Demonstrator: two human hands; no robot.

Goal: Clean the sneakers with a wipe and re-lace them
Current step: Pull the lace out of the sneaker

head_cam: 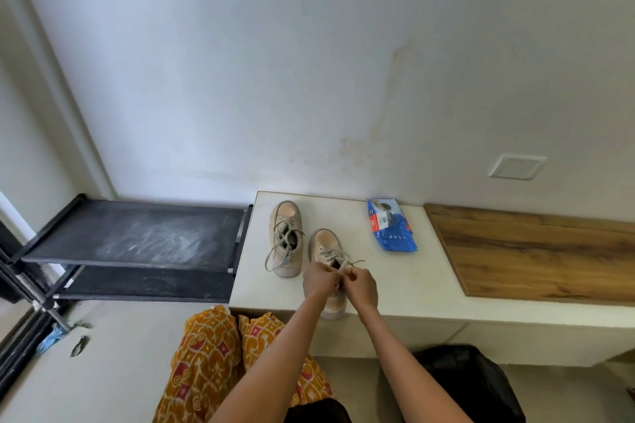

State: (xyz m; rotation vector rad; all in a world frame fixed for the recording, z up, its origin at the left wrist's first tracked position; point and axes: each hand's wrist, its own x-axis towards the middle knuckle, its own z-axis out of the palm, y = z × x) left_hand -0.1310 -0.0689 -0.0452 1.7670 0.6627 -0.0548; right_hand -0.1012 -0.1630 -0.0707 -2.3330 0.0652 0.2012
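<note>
Two beige sneakers stand on a white bench, toes toward the wall. The left sneaker has its grey lace hanging loose over its side. The right sneaker is nearer me, and its rear half is hidden under my hands. My left hand and my right hand meet over its tongue, each pinching a strand of its lace. A blue pack of wipes lies on the bench to the right of the sneakers.
A black metal shoe rack with two shelves stands left of the bench. A wooden panel covers the bench's right part. A black bin bag sits on the floor at lower right. Patterned orange fabric covers my legs.
</note>
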